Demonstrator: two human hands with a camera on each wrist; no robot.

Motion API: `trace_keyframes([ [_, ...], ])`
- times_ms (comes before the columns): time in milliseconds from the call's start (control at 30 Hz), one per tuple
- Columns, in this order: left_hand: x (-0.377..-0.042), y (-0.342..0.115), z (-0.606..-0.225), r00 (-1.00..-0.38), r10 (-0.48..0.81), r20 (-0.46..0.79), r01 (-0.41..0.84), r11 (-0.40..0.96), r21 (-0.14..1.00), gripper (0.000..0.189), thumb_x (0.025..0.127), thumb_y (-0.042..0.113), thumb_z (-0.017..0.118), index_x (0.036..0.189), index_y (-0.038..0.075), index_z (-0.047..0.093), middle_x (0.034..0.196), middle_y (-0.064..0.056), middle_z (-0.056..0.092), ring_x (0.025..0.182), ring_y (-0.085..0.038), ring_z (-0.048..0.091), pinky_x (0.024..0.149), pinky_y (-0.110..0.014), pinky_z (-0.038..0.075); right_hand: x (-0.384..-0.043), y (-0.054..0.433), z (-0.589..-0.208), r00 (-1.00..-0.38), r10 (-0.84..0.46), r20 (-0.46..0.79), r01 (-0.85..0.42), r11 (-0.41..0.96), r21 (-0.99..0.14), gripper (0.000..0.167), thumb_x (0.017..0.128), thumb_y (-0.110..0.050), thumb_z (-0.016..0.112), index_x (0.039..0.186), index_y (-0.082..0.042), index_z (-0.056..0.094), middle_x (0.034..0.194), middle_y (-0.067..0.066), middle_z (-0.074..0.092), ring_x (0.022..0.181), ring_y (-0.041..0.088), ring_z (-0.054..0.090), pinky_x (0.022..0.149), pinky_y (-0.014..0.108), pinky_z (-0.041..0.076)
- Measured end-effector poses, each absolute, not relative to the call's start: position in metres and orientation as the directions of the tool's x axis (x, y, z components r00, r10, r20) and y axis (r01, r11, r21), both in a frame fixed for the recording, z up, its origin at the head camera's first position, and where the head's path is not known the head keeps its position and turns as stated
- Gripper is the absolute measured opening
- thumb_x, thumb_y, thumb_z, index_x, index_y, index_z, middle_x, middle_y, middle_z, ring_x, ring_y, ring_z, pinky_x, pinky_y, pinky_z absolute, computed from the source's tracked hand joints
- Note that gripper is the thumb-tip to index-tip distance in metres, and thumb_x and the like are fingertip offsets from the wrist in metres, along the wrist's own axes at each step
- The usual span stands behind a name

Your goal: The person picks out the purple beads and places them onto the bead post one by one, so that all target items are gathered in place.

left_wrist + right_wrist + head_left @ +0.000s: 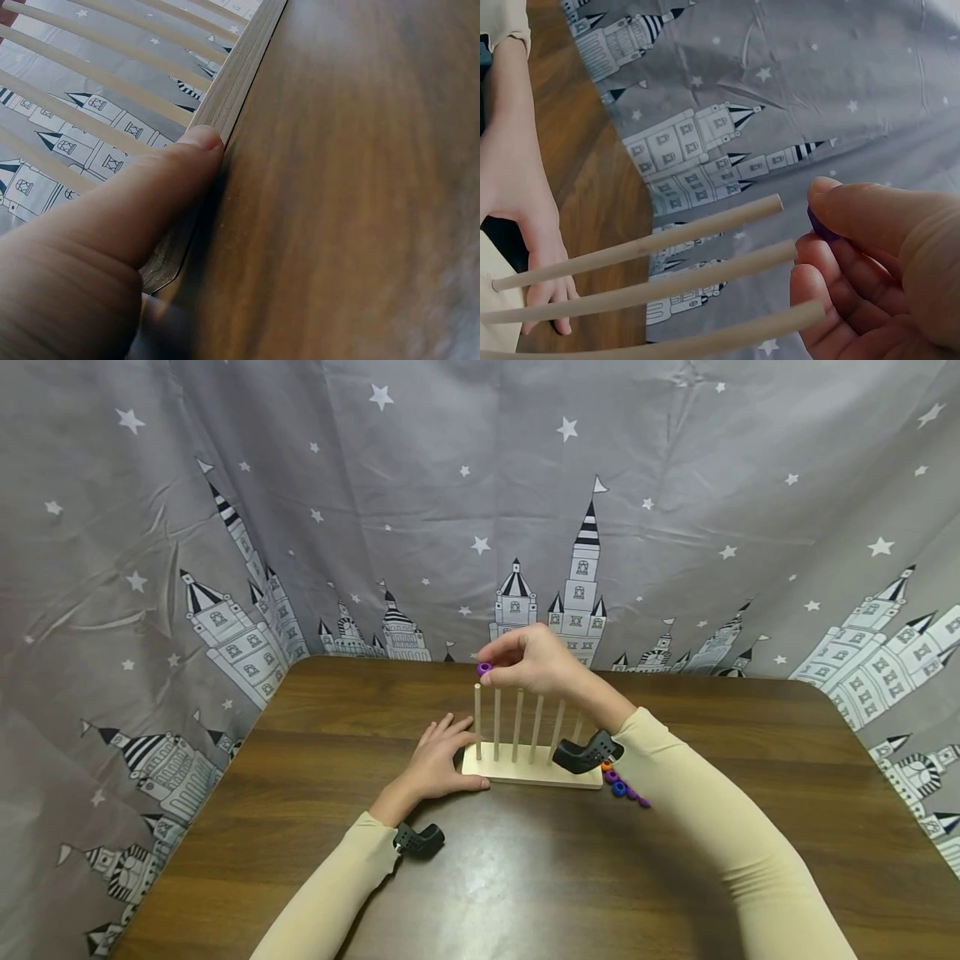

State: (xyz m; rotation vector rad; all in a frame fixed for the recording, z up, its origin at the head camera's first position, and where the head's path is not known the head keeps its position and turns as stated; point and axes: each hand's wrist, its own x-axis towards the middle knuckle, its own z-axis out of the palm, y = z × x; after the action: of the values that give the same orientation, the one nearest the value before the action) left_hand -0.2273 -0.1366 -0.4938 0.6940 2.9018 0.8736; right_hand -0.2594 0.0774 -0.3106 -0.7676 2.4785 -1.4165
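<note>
My right hand (536,660) pinches a small purple ring (484,668) between thumb and fingers, just above the leftmost peg (477,718) of a wooden peg stand (525,770). In the right wrist view most of the ring (823,228) is hidden by the thumb and fingers, and the peg tip (778,202) points toward it from a short gap. My left hand (438,760) lies at the stand's left end with its fingers spread. Its thumb (199,142) rests against the front edge of the base, in the left wrist view.
Right of the stand, several small rings, purple and orange with a blue ring (618,789) among them, lie on the brown wooden table (540,868), partly behind the right forearm. A grey curtain (450,510) with castles and stars hangs behind the table.
</note>
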Motion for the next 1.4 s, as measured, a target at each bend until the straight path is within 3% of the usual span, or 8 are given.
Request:
trace_keyframes([
  [700, -0.2280, -0.1355, -0.4961, -0.899, 0.428, 0.096, 0.409, 0.741, 0.532, 0.071, 0.072, 0.050, 0.086, 0.131, 0.015, 0.067, 0.160, -0.017, 0.044, 0.155, -0.046, 0.023, 0.127, -0.065, 0.011, -0.2582, 0.0729, -0.3163, -0.811, -0.579, 0.084, -0.367, 0.392, -0.843, 0.028, 0.081, -0.003, 0.082, 0.108, 0.001, 0.076, 0.102, 0.015, 0.079, 0.086, 0.013, 0.075, 0.082, 0.027, 0.063],
  [1400, -0.2287, -0.1368, -0.4959, -0.898, 0.426, 0.108, 0.415, 0.739, 0.530, 0.072, 0.071, 0.050, 0.086, 0.132, 0.015, 0.067, 0.160, -0.017, 0.044, 0.155, -0.047, 0.023, 0.127, -0.066, 0.011, -0.2590, 0.0700, -0.3175, -0.791, -0.610, 0.043, -0.380, 0.434, -0.817, 0.028, 0.082, -0.004, 0.081, 0.110, -0.002, 0.076, 0.104, 0.013, 0.079, 0.090, 0.016, 0.074, 0.082, 0.027, 0.062],
])
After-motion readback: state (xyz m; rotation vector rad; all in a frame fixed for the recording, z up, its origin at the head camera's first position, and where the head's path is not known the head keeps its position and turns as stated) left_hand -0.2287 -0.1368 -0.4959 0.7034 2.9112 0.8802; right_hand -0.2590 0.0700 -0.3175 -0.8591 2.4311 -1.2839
